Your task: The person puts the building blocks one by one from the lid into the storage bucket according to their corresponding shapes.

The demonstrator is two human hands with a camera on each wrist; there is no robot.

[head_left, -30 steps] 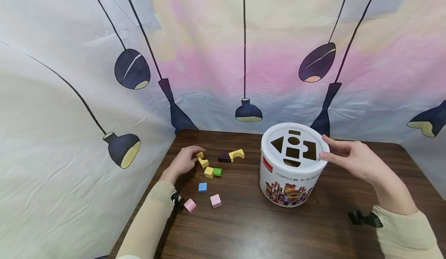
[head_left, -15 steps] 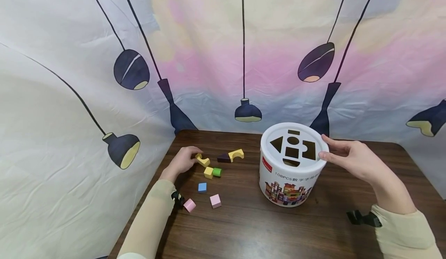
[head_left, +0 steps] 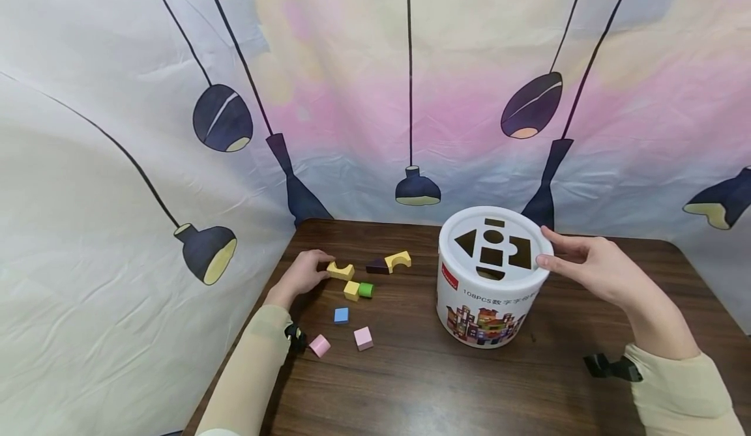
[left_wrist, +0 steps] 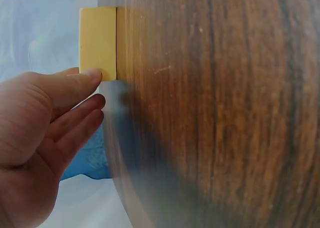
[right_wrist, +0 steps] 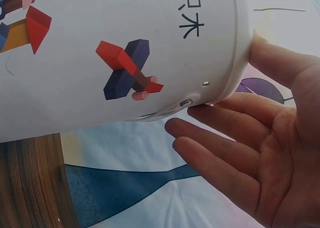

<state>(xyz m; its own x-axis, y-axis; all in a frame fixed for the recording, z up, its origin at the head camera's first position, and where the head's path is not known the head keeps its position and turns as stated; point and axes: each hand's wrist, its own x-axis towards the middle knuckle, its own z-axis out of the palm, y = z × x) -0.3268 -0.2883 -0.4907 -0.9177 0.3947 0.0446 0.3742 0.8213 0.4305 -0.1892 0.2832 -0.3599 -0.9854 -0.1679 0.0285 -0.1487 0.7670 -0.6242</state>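
Head view first: left hand [head_left: 302,273] lies at the far left of the dark wooden surface [head_left: 422,384], fingertips against a yellow arch block [head_left: 340,270] that lies flat there. Right hand [head_left: 589,266] holds the rim of a white bucket [head_left: 489,292] from the right — thumb on the lid edge, fingers down its side. Loose blocks sit between the two: a second yellow arch [head_left: 398,260], a dark purple piece [head_left: 377,266], a yellow cube [head_left: 351,289], a green one [head_left: 366,289], a blue cube [head_left: 341,315] and two pink cubes [head_left: 319,345] nearer.

Left wrist view: the fingers [left_wrist: 70,90] are nearly straight, the top fingertip touching the yellow block's end — a touch, not a grip.

Right wrist view: the thumb presses the bucket's lid rim [right_wrist: 240,62]; the relaxed fingers [right_wrist: 220,138] reach beneath it, one just meeting the rim.
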